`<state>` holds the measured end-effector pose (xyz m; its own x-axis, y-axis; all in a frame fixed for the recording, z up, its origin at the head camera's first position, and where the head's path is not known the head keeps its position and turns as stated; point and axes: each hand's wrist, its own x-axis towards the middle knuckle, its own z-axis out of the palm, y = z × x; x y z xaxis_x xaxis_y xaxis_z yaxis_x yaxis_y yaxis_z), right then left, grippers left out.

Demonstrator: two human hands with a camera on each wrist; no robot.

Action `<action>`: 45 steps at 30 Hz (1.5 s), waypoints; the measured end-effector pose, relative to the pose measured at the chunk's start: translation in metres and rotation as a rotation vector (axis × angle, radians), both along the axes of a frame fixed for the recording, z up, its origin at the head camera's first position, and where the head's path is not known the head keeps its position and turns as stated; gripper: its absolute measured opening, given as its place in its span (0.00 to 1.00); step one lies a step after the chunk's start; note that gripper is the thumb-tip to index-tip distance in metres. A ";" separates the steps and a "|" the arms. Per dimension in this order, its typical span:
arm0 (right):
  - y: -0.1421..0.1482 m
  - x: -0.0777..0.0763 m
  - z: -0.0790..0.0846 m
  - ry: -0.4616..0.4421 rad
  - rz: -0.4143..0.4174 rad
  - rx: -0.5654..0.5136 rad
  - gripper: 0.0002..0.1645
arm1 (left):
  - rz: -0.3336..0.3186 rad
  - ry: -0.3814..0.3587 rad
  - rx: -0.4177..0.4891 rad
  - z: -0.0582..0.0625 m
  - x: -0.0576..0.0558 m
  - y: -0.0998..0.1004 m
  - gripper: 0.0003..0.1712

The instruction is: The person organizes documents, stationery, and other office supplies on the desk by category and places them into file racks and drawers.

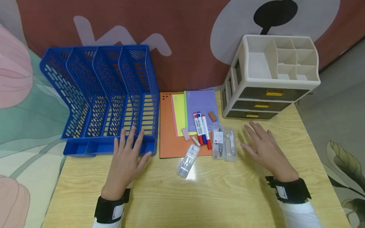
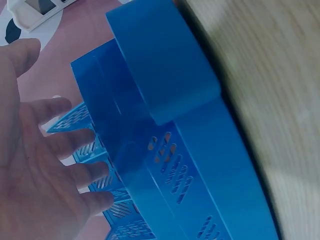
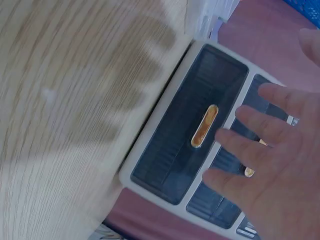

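Note:
My left hand (image 1: 124, 166) is spread with straight fingers, its fingertips overlapping the front trough of a blue file rack (image 1: 109, 148) in the head view. In the left wrist view the same hand (image 2: 45, 150) has its palm showing beside the rack (image 2: 165, 70), holding nothing. On the other side, my right hand (image 1: 266, 153) holds nothing either, fingers extended over the table in front of a white drawer organizer (image 1: 242, 80). Dark drawer fronts with gold handles (image 3: 205, 126) face that hand in the right wrist view. Left of it lies a clear compass case (image 1: 230, 147).
Between the hands lie an orange folder (image 1: 171, 142), a yellow notebook (image 1: 179, 117), a purple notebook (image 1: 201, 101), several markers (image 1: 206, 129), a pink eraser (image 1: 185, 134), a brown eraser (image 1: 212, 116), a white eraser (image 1: 196, 141) and a clear plastic case (image 1: 188, 161). A patterned cloth (image 1: 185, 69) hangs behind.

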<state>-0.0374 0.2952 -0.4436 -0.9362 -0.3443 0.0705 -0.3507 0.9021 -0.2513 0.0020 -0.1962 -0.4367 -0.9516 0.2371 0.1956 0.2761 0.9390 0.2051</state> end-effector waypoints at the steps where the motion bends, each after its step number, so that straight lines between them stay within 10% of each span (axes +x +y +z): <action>1: -0.002 0.000 0.000 0.011 0.013 -0.001 0.43 | -0.003 0.007 0.002 0.000 0.000 0.000 0.46; 23: -0.051 -0.022 -0.003 0.105 0.164 -0.100 0.39 | -0.125 0.126 0.012 0.014 -0.020 0.020 0.41; 45: -0.087 -0.067 -0.005 -0.069 0.126 -0.222 0.43 | -0.213 0.106 0.004 0.018 -0.048 0.066 0.39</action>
